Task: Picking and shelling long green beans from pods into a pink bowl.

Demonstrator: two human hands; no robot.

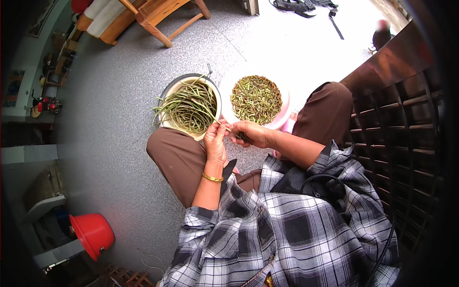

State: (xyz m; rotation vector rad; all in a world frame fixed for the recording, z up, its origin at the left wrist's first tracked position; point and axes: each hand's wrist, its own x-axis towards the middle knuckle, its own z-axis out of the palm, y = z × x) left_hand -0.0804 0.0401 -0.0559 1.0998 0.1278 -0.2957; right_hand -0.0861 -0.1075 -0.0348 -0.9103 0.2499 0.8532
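Observation:
My left hand point(216, 138) pinches a long green bean point(218, 122) between thumb and fingers. The bean trails back towards a light basket with a dark rim point(167, 94), heaped with whole long beans point(195, 102). Close against the left hand, my right hand point(252, 133) has its fingers curled around a small bunch of cut bean pieces point(241, 136). Its fingertips are at the near end of the bean, partly hidden. Just beyond the right hand sits a pale pink basin point(284, 114) holding many short bean pieces point(256, 98).
My knees flank the two containers on the speckled floor point(118, 118). A dark lattice-sided piece of furniture point(398, 118) stands close at my right. A wooden chair point(157, 21), black straps point(304, 7) and a blurred figure point(382, 36) are farther off. A red bucket point(95, 233) is at lower left.

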